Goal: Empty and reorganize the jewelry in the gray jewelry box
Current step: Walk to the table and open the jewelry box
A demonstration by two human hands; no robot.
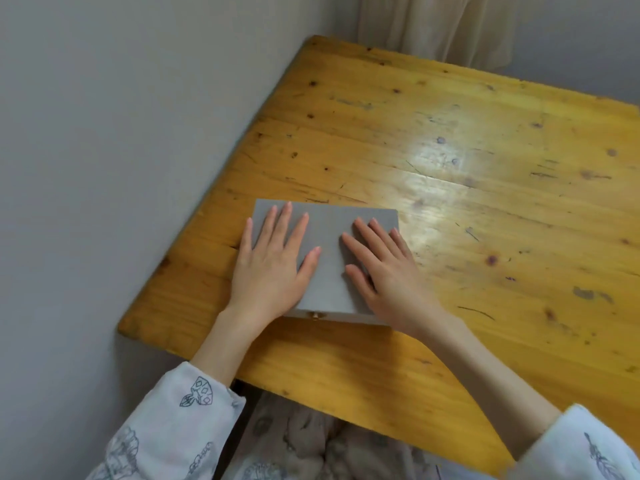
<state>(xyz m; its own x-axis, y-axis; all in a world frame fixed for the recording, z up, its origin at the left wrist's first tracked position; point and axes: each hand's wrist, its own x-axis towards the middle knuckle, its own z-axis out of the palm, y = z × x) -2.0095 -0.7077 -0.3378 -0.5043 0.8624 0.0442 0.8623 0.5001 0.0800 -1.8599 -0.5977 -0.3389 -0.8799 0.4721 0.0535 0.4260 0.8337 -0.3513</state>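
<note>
The gray jewelry box (325, 261) sits closed on the counter (450, 188), left hand (272, 268) and right hand (388, 275) lying flat, fingers spread, on its lid. No jewelry out yet; everything remains.

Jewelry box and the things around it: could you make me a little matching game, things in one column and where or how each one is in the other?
Things:
1. gray jewelry box
2. left hand
3. right hand
4. clasp

Descriptions:
A. small gold-coloured piece on the box's near side
B. flat on the lid, toward the wall side
C. closed, on the wooden table
D. flat on the lid, toward the open table side

Pairs: 1-C, 2-B, 3-D, 4-A
</note>
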